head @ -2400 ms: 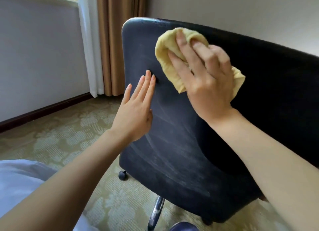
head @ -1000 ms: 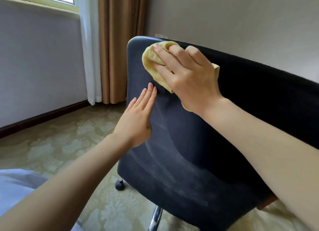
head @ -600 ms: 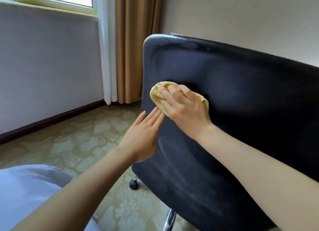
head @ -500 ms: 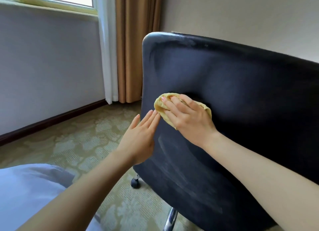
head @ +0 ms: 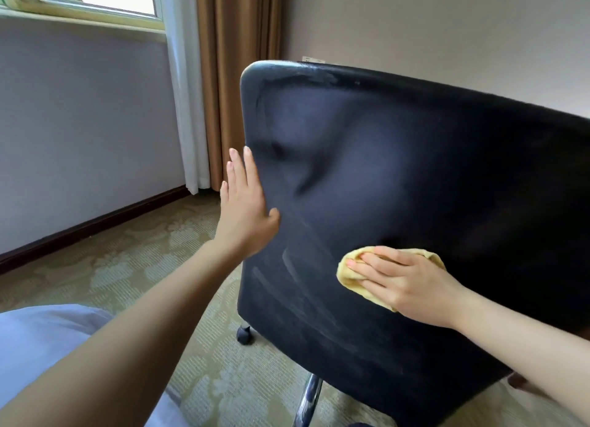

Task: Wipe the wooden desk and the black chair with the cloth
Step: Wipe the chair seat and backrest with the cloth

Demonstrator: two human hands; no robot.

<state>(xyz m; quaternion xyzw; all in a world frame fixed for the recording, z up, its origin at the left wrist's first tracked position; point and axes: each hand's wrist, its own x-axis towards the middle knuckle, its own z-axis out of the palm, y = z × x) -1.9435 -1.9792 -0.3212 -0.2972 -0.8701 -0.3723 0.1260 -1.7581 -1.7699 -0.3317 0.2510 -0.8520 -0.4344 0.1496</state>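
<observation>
1. The left hand (head: 244,209), open and flat, braces the black padded swivel chair (head: 415,203) so its back holds steady.
2. The right hand (head: 405,281) presses the crumpled yellow cloth (head: 351,278) flat on the lower backrest, wiping.

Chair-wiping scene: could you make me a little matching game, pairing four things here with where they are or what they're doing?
Things:
1. yellow cloth
2. left hand
3. caster wheel
4. brown curtain

States:
A. flat against the black chair back's left edge
B. hanging beside the white curtain
C. pressed to the chair back under the right hand
D. on the carpet

Pairs: 1-C, 2-A, 3-D, 4-B
</observation>
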